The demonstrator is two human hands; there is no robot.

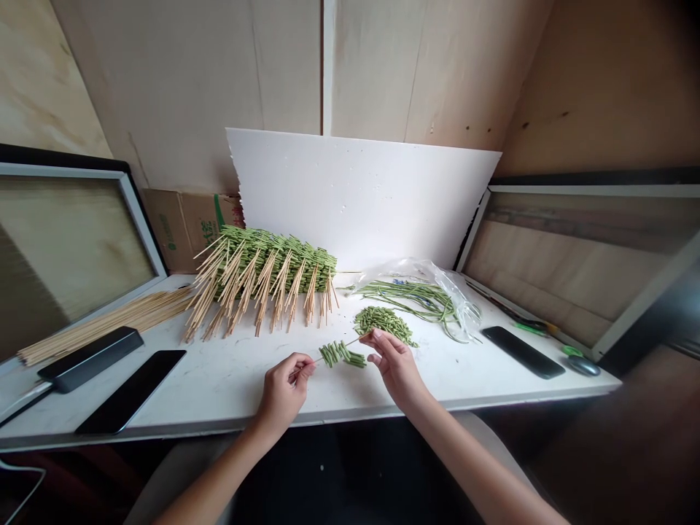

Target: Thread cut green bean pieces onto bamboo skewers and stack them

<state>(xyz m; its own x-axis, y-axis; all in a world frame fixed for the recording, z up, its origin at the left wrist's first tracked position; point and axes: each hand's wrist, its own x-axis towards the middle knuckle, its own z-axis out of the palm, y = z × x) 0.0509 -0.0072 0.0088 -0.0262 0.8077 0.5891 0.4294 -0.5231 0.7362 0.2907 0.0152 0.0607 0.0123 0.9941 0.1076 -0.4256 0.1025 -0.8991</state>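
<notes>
A bamboo skewer (353, 341) runs between my two hands above the table, with a row of short cut green stalks (333, 354), like long bean pieces, threaded crosswise on it. My left hand (287, 383) is closed around its left end. At the other end, my right hand (394, 364) pinches with thumb and forefinger near the tip; whether a loose piece is also between those fingers I cannot tell. Just behind my right hand lies a heap of cut green pieces (383, 321). To the left rises a large stack of filled skewers (273, 266), their bare bamboo ends pointing toward me.
Long uncut green stalks (413, 295) lie by a clear plastic bag (437, 273). Bare skewers (114, 321), a black power bank (92, 357) and a phone (131, 390) are at left. Another phone (522, 351) and a mouse (583, 364) lie right. A white foam board (361, 193) stands behind.
</notes>
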